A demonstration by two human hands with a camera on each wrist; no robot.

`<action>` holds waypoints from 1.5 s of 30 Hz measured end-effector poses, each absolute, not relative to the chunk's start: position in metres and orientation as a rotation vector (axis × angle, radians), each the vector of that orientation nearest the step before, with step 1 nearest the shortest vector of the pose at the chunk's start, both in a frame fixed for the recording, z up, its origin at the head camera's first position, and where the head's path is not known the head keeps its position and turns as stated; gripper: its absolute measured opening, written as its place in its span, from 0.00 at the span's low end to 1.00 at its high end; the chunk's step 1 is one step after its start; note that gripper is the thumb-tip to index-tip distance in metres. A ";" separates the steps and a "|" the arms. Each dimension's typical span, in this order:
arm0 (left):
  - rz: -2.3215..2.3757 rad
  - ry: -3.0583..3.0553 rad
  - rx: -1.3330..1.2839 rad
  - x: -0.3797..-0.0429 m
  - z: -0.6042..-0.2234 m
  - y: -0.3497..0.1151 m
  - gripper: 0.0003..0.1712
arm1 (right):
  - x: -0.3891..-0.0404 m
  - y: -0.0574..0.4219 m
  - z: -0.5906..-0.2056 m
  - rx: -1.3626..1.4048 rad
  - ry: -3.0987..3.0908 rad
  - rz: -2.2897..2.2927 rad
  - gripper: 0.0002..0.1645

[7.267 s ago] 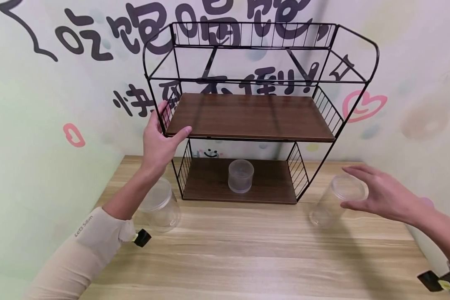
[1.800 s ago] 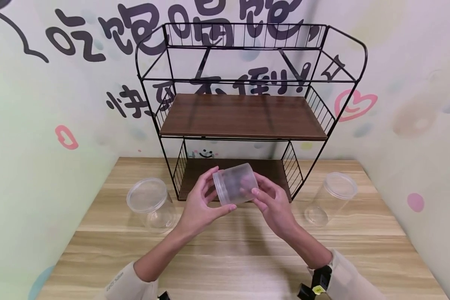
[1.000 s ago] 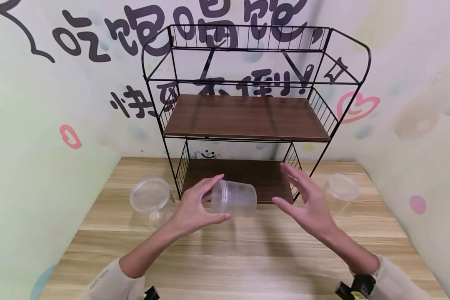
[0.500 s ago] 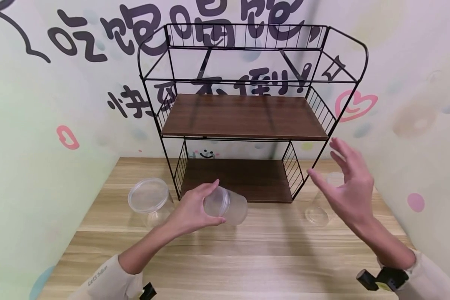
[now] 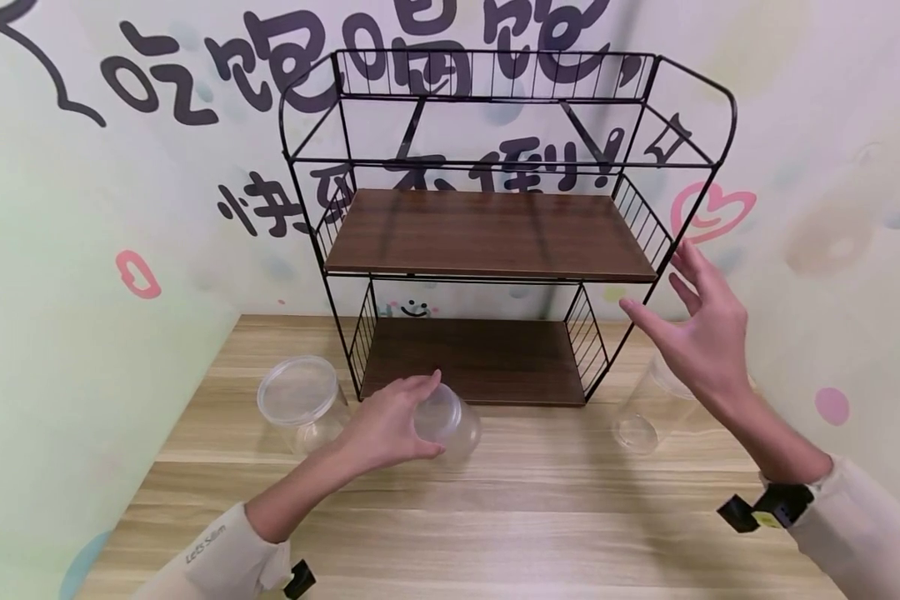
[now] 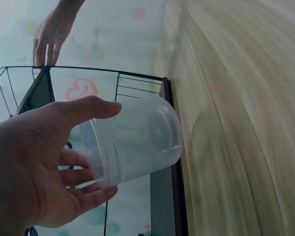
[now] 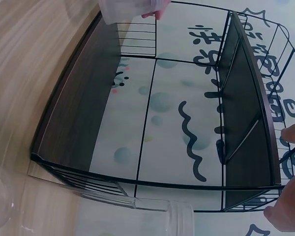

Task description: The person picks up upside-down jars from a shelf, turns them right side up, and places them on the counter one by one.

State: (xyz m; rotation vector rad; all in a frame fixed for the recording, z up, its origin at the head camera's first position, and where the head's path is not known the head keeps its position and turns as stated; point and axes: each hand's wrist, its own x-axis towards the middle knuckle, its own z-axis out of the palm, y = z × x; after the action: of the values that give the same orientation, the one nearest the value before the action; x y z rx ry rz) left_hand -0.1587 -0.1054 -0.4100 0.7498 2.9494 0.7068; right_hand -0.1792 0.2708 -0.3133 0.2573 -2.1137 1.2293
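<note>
My left hand (image 5: 386,425) holds a small clear plastic jar (image 5: 465,427) by its lidded end, thumb on one side and fingers on the other. The jar leans, its base pointing right and down, just in front of the rack's lower shelf. In the left wrist view, the jar (image 6: 142,140) looks see-through with nothing inside. My right hand (image 5: 708,342) is raised at the right front post of the black wire rack (image 5: 495,237), thumb and fingers spread apart near the upper wooden shelf's corner. Its fingertips overlap the rack in the left wrist view.
A wide clear lidded jar (image 5: 300,396) stands on the table left of the rack. Right of it stands a taller clear jar (image 5: 641,421), partly behind my right hand. The rack backs onto a painted wall (image 5: 817,250); the wooden table (image 5: 495,533) stretches out in front.
The small jar has come off the lower shelf into both hands, then my right hand let go and moved right and up to the post. My left hand has lowered and tilted the jar.
</note>
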 end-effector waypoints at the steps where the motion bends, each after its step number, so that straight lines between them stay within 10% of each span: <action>1: 0.690 2.954 0.760 -0.159 -0.411 -0.105 0.60 | -0.181 0.271 -0.312 0.255 -2.119 1.230 0.57; 45: 0.495 2.968 0.967 -0.158 -0.432 -0.101 0.58 | -0.208 0.270 -0.299 0.179 -2.292 1.117 0.56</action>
State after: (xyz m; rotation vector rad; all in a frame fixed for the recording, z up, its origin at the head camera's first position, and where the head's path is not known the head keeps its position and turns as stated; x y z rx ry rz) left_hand -0.1578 -0.1011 -0.4323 0.9670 2.9679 0.4952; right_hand -0.2077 0.2697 -0.2989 0.1786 -2.2922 1.1168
